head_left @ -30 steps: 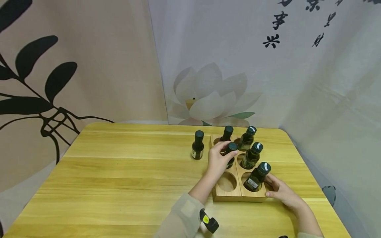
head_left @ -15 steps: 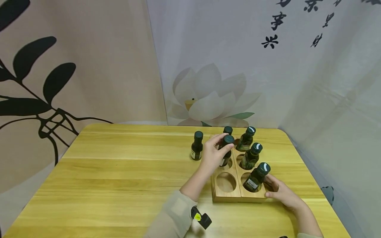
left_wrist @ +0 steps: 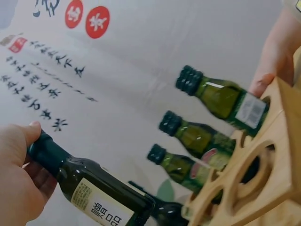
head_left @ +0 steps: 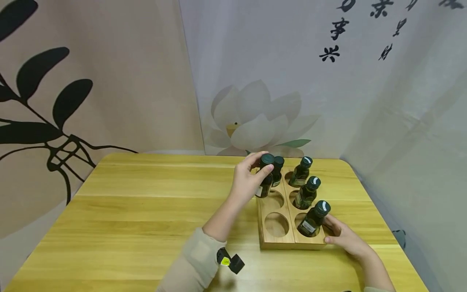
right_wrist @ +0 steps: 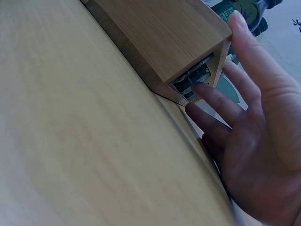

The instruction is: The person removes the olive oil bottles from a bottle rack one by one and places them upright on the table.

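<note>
Wooden table [head_left: 138, 227], one, under all I list; black wrist camera [head_left: 233, 262], on a beige left sleeve [head_left: 193, 259]; wooden rack [head_left: 279, 245], six round holes in two columns, towards the table's right; right hand [head_left: 345, 236], thumb and bent fingers holding the rack's near right corner; near bottle [head_left: 313, 219], middle bottle [head_left: 306, 195], far right bottle [head_left: 300, 173], all dark-capped, in the right column; left hand [head_left: 245, 180], pinching one labelled bottle [left_wrist: 91, 180] by its cap end at the rack's left edge, base contact I cannot tell; far left bottle [head_left: 277, 170], in its hole just beside; printed lotus cloth [head_left: 255, 121], behind
</note>
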The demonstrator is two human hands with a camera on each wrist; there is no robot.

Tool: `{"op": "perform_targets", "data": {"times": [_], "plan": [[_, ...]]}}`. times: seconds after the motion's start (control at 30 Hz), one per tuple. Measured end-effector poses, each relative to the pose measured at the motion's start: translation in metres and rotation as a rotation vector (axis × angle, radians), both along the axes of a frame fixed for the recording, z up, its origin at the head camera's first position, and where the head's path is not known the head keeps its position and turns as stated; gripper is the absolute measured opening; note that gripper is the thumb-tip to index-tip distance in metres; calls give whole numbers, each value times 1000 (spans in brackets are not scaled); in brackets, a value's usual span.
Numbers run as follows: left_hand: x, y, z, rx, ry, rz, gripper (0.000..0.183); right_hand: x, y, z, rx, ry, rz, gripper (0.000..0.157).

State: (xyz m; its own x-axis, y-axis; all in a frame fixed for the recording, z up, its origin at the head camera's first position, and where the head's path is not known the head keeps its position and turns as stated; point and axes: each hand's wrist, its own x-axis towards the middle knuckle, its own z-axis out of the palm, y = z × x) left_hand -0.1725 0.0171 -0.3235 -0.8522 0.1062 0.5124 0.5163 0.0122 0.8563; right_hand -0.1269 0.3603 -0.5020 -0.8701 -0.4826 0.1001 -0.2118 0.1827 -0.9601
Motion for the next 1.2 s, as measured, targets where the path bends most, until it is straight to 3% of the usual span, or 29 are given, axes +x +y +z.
{"op": "perform_targets", "data": {"times": [0.27, 0.57, 0.77, 0.97, 1.2], "plan": [[-22, -23, -5, 24, 24, -7, 35, 1, -1, -1, -9, -10, 5, 71], [-31, -56, 8, 31, 29, -9, 33, 1, -1, -1, -23, 2, 8, 69], [-40, -76, 10, 15, -2, 2, 32, 0, 1, -5, -16, 7, -3, 70], [-49, -91, 2, -13, -40, 0, 33, -1, 0, -4, -8, 1, -10, 72], [-54, -100, -17, -49, -75, -6, 35, -2, 0, -4, -13, 14, 3, 70]]}}
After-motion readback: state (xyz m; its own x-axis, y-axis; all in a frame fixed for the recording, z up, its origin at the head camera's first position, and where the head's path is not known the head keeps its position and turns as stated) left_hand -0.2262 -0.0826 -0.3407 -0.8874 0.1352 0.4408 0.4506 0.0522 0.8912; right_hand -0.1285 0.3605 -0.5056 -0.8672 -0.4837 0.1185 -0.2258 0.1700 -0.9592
